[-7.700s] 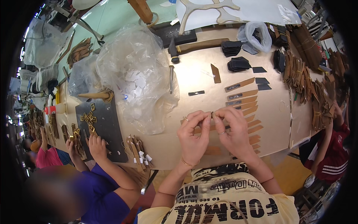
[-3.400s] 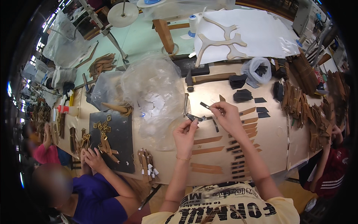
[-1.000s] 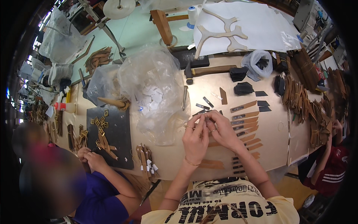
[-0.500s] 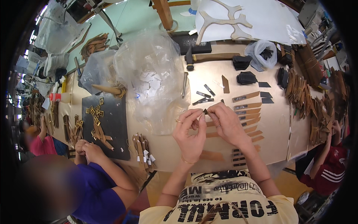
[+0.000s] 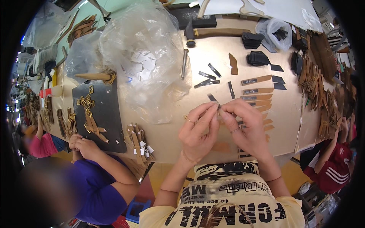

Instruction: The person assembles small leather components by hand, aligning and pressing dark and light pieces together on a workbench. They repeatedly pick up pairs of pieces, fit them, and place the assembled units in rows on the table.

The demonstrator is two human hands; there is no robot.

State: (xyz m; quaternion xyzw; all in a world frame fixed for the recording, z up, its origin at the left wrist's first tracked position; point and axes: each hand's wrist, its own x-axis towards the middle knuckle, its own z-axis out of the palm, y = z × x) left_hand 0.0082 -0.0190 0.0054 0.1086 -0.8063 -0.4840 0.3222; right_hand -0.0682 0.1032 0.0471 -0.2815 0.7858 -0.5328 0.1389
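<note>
My left hand (image 5: 200, 131) and my right hand (image 5: 246, 127) meet over the table, thumbs and fingertips pinched together. Between them they hold a small dark strip (image 5: 212, 98), its end sticking out beyond my left fingertips. Just past my fingers lies a loose black strip (image 5: 231, 90), with several more black strips (image 5: 207, 82) farther off. Beside my right hand runs a column of tan leather strips (image 5: 257, 92), the far ones with dark pieces on them. Part of this column is hidden under my right hand. A brown leather piece (image 5: 233, 64) lies farther away.
A large clear plastic bag (image 5: 152, 91) with white bits lies to the left. Beyond are a metal rod (image 5: 184, 64), a hammer (image 5: 220, 33) and black stacks (image 5: 258, 58). A co-worker in purple (image 5: 95, 190) sits left, near a dark board (image 5: 102, 125) with gold buckles.
The view has shifted, so the table's things sit higher in the picture. My hands have drawn nearer to me, and more of the dark strip and the loose black strip shows.
</note>
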